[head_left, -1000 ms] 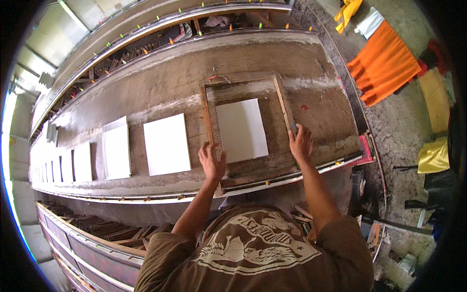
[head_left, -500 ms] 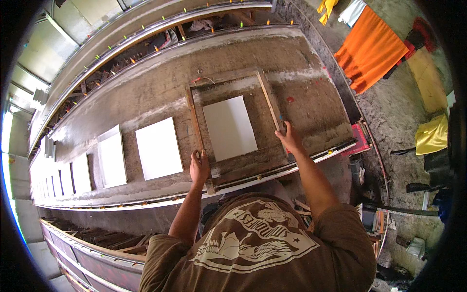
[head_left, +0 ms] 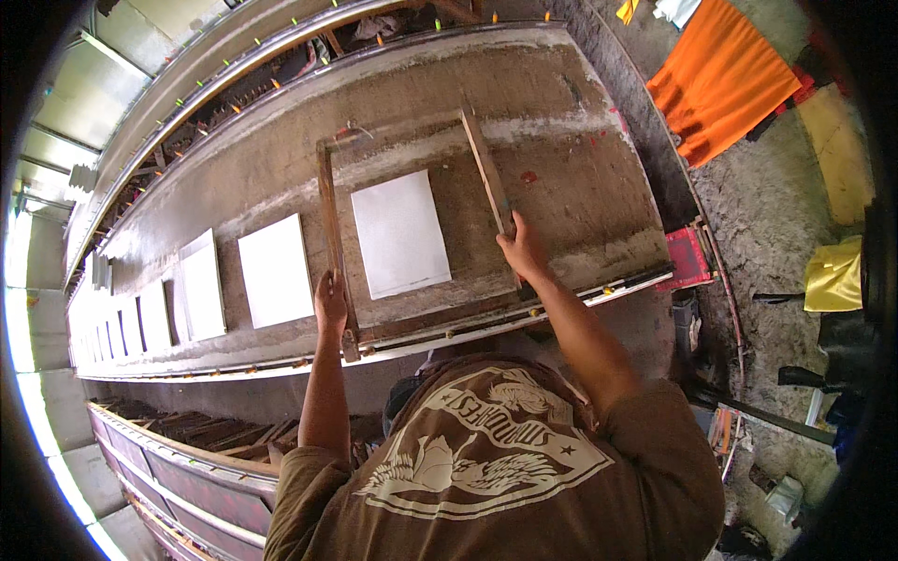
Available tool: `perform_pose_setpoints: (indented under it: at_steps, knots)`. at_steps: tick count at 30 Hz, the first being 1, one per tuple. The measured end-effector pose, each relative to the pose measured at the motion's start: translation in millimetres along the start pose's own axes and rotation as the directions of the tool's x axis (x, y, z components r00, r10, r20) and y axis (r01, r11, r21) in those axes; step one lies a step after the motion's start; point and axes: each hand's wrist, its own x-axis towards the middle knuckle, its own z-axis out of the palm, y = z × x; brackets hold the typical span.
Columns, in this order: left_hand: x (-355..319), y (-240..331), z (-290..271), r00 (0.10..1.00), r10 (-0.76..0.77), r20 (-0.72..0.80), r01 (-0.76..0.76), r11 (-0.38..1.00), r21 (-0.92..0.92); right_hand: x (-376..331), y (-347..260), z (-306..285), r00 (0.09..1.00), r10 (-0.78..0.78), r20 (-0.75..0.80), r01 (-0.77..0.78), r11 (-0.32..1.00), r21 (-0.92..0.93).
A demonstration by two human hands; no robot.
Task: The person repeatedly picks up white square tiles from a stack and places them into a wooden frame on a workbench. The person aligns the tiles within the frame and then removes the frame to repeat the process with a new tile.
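A wooden screen-printing frame [head_left: 486, 166] lies over the long table, around a white rectangular sheet [head_left: 402, 234]. My left hand [head_left: 329, 301] is closed on the near part of its left bar. With fingers wrapped round the right bar, my right hand [head_left: 524, 248] grips it farther up. The sheet sits between the two bars, closer to the left one. Whether the frame touches the table or is slightly raised, I cannot tell.
More white sheets [head_left: 274, 271] lie in a row to the left along the brown stained table [head_left: 571, 201]. A rail [head_left: 608, 292] with small clips edges its near side. Beyond stands another table; an orange cloth [head_left: 725, 79] and a yellow cloth [head_left: 832, 278] lie at the right.
The frame, sheets and both hands sit farther left in the picture, as the whole view has shifted. Both hands keep their hold on the frame. The sheet inside it looks brighter.
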Motion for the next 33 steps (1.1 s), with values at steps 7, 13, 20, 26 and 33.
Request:
perform_pose_setpoints:
  at_steps: [7,13,20,26,33]
  knots:
    - [-33.1,89.9,61.9,0.994,0.011,-0.109,-0.016,0.999,-0.043,57.0,39.1,-75.4,0.957,-0.222,-0.185,0.211,0.974,-0.079]
    - [-44.1,125.6,149.0,0.996,0.089,-0.022,-0.09,0.994,-0.067,79.9,89.2,-147.6,0.985,-0.101,-0.141,0.102,0.995,0.004]
    - [-68.5,146.7,227.9,0.99,0.14,0.035,-0.14,0.99,-0.003,85.3,160.0,-189.7,0.972,-0.122,-0.199,0.104,0.99,-0.098]
    - [-85.7,141.9,269.1,0.996,0.074,0.058,-0.075,0.997,0.007,96.8,211.5,-197.1,0.962,-0.105,-0.252,0.092,0.994,-0.064]
    - [-113.7,143.2,289.4,0.999,0.047,-0.014,-0.047,0.997,-0.065,90.8,229.3,-204.5,0.957,-0.131,-0.259,0.114,0.99,-0.077]
